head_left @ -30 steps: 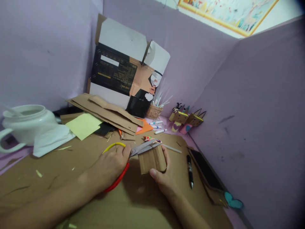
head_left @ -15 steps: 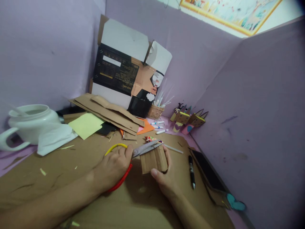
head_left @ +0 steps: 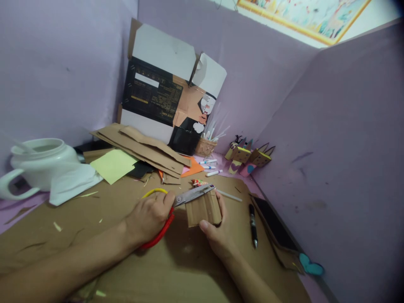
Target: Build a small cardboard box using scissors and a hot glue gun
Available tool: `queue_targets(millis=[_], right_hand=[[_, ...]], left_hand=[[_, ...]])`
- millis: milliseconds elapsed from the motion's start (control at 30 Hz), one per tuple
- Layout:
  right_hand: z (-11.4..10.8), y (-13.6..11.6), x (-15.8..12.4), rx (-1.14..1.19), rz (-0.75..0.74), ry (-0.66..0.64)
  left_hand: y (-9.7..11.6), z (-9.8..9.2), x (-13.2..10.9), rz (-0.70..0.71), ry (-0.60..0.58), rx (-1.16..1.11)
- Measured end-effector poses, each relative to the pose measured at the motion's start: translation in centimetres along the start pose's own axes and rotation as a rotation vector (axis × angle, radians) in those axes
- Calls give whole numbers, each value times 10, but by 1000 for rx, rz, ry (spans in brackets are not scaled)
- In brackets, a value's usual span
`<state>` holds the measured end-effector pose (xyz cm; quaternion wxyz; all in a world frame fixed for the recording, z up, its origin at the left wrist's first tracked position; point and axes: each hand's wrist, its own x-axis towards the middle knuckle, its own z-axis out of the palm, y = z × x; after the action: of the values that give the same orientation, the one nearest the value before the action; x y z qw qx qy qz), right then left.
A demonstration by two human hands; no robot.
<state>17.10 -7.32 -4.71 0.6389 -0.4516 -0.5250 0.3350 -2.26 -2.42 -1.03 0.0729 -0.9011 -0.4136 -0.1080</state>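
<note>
Left hand (head_left: 153,219): wrapped round red-and-yellow-handled metal scissors (head_left: 194,195), long axis near-left to far-right, tips pointing right. Right hand (head_left: 219,237): holding small blocky brown cardboard piece (head_left: 201,211), scene centre, at blades.

Pink tabletop (head_left: 12,206) bears white markers (head_left: 214,173), large cardboard sheet (head_left: 142,282); on sheet, black pen (head_left: 253,226), pale scraps (head_left: 57,227).

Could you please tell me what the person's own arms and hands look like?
The left hand and right hand are bare, without gloves. The left forearm and right forearm show no sleeves, watch or bracelet. No rings are visible, though parts of both hands are hidden.
</note>
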Motion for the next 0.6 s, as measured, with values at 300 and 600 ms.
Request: queue_targets(millis=[300, 600], right_hand=[[0, -7, 2, -180, -5, 8], [1, -5, 2, -154, -5, 15]], left_hand=[[6, -2, -1, -6, 132, 29], [3, 2, -1, 22, 264, 231]])
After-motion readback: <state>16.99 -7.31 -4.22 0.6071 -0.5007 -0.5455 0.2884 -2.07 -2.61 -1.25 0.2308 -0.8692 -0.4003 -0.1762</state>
